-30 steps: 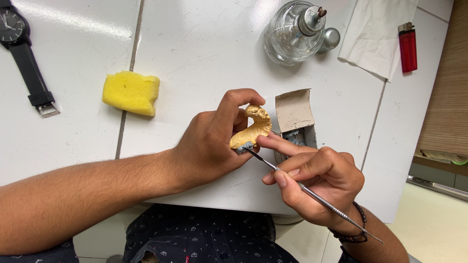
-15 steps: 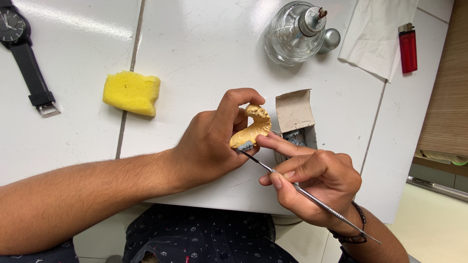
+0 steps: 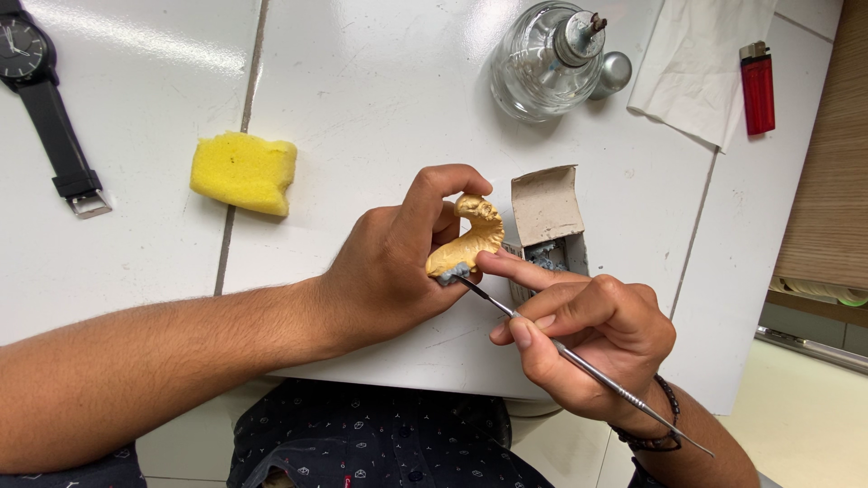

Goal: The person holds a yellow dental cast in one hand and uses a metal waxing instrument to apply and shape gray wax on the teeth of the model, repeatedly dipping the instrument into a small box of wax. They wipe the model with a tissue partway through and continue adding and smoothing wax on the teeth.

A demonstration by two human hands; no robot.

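Left hand (image 3: 393,262) pinches yellow dental cast (image 3: 468,239); right hand (image 3: 588,339) holds thin metal instrument (image 3: 579,366), tip touching cast.

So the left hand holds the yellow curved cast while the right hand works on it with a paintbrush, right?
Not quite. The head view shows the right hand holding a thin metal instrument, not a paintbrush, its tip at the grey bit on the yellow curved cast. The left hand does hold the cast.

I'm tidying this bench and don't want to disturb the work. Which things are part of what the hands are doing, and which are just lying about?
In use:
- left hand holding the yellow curved cast
- right hand holding the thin metal tool, tip at the cast
- small open box beside them, probably

Lying about:
- yellow sponge
- wristwatch
- glass burner
- red lighter
- white tissue
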